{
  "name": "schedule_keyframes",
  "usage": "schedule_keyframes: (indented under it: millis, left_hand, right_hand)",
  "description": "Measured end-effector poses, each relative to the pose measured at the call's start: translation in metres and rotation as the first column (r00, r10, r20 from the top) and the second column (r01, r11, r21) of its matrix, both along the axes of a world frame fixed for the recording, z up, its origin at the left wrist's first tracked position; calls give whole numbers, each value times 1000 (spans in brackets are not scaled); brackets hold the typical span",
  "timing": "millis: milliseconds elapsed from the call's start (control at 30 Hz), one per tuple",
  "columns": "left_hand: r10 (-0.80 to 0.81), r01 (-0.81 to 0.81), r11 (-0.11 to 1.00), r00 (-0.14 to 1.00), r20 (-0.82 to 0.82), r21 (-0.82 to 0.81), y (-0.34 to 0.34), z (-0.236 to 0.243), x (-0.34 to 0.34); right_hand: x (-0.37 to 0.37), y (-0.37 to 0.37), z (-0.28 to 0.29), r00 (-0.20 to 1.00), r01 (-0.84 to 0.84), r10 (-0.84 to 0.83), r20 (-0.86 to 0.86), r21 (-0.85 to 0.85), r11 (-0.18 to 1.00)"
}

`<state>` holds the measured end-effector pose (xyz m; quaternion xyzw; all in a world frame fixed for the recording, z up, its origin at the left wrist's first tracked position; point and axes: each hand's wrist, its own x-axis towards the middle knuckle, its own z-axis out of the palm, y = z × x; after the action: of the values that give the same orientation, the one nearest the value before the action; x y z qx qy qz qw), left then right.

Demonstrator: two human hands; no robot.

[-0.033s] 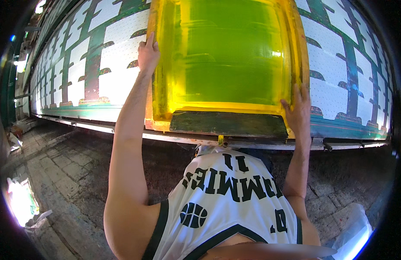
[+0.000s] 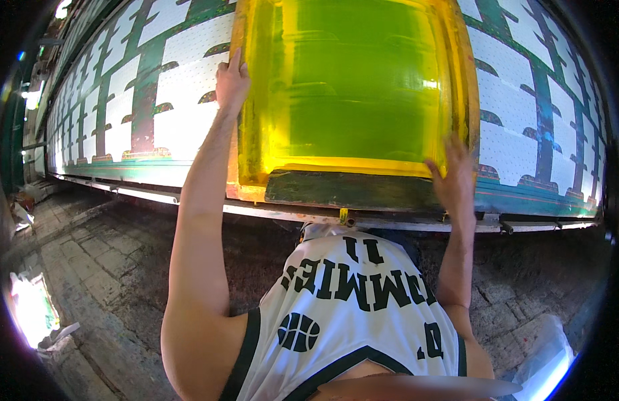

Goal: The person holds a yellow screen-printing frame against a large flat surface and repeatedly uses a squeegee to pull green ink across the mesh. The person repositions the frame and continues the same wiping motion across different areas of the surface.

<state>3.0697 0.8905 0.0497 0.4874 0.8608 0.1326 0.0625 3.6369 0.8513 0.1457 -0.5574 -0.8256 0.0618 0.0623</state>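
Note:
A wide screen frame [image 2: 253,177] stained bright yellow, with a translucent green-yellow middle [image 2: 353,87], lies on a long printing table [image 2: 527,204]. A dark board strip [image 2: 349,190] runs along the frame's near edge. My left hand [image 2: 232,83] grips the frame's left side, index finger extended along it and the other fingers curled over the edge. My right hand [image 2: 451,174] is at the lower right corner of the frame, fingers apart and slightly blurred, thumb toward the middle; whether it touches the frame I cannot tell.
White dotted printed pieces [image 2: 503,120] in green grids cover the table on both sides. A metal rail [image 2: 289,214] follows its near edge. Below are a worn paved floor [image 2: 89,254], clear plastic [image 2: 537,354] at lower right and scraps [image 2: 55,337] at lower left.
My right hand has shifted slightly left, off the frame's right edge, its fingers lower and more spread. The frame and my left hand appear marginally farther right in view.

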Motion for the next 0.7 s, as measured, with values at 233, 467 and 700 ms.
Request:
schedule_keyframes:
  millis: [233,467,700]
  left_hand:
    - [-27,27,1000,999,-43,-6,-1,2,4]
    - [-59,60,997,998,-31,38,0,2,4]
    - [-81,83,995,996,-41,47,2,-1,0]
  right_hand:
    - [-96,-59,36,807,-584,449,-383,-414,698]
    - [-121,-67,20,893,-449,426,-146,-219,866]
    - [-139,-75,1,958,-287,287,-17,-136,948]
